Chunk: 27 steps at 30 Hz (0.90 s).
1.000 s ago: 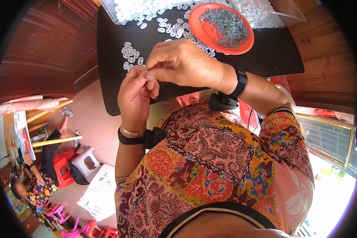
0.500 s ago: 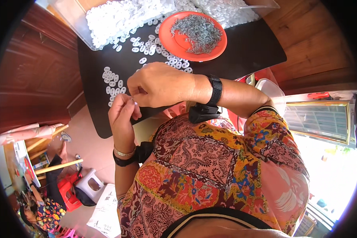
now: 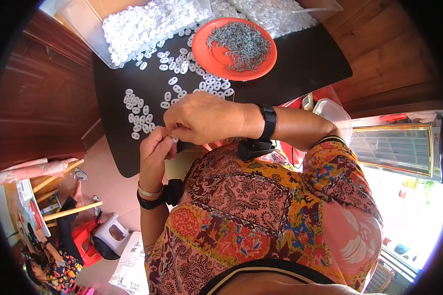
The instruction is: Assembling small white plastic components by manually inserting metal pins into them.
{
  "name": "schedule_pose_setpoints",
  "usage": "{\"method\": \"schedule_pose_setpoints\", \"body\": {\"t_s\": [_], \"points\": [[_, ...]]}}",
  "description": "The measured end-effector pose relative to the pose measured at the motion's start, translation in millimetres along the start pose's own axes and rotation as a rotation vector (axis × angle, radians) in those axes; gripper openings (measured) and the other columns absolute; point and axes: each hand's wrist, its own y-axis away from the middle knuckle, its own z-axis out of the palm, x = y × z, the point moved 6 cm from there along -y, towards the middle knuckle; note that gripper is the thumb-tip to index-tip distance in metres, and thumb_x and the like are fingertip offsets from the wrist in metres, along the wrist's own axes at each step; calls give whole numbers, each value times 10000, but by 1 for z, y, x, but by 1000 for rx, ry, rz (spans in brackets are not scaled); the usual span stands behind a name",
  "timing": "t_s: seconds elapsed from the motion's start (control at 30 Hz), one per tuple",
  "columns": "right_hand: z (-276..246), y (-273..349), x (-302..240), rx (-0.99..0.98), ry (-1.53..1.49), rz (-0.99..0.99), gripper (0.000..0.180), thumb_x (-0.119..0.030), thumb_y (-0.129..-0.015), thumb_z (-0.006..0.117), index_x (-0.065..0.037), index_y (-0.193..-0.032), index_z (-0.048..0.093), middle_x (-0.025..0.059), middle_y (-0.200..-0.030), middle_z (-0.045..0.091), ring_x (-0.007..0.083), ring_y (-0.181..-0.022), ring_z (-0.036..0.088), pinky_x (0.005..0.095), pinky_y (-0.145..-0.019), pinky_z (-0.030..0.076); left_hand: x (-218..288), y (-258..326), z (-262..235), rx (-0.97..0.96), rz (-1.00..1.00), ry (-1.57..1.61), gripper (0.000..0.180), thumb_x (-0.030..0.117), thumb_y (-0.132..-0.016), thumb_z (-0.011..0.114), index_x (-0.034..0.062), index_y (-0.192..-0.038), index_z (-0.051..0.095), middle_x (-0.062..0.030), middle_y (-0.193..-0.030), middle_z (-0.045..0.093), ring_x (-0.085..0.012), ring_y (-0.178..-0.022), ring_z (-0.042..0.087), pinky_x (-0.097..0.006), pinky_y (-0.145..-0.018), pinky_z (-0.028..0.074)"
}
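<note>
My left hand (image 3: 154, 150) pinches a small white plastic piece (image 3: 175, 140) above the table's near left edge. Fingertips of my right hand (image 3: 204, 118) are pressed together against that piece, palm down. Whatever lies between the right fingers is hidden. Just beyond my hands, several white oval pieces with two holes (image 3: 213, 84) are scattered, and another group (image 3: 139, 114) lies to the left. An orange plate (image 3: 202, 58) farther back bears a heap of small grey metal screws or pins (image 3: 241, 46).
A clear plastic bin (image 3: 79, 29) full of white pieces lies at the back left of the black table (image 3: 300, 59). A second heap of white pieces (image 3: 275, 17) is at the back right. On the floor at left stand a grey stool (image 3: 112, 231) and another person (image 3: 59, 263).
My right hand has moved slightly down, its fingertips now meeting the white piece in my left hand. The whole view has shifted a little.
</note>
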Motion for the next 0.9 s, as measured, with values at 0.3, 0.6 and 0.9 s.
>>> {"method": "schedule_pose_setpoints", "body": {"t_s": [0.3,0.6,0.9], "points": [[-1,-1,-5,24,-59,-91,89,-136,-786,622,-51,-788,595,113,-740,596,309,-710,616,408,-609,486,-2,1,3,10,24,36,196,211,-902,510,26,-889,575,5,-658,520,-57,-581,450,-198,-526,333],[0,8,-12,180,-18,-201,91,-83,-755,628,-45,-827,589,102,-765,585,300,-746,611,398,-652,505,-7,-3,7,101,33,238,173,191,-933,481,39,-892,553,14,-678,505,-46,-579,429,-187,-537,333],[-11,12,-11,167,-6,-210,120,-78,-775,640,-39,-881,601,101,-785,561,294,-756,599,393,-657,503,-1,-3,11,73,138,202,162,167,-937,469,31,-874,530,-4,-669,493,-75,-583,442,-208,-540,345]]}}
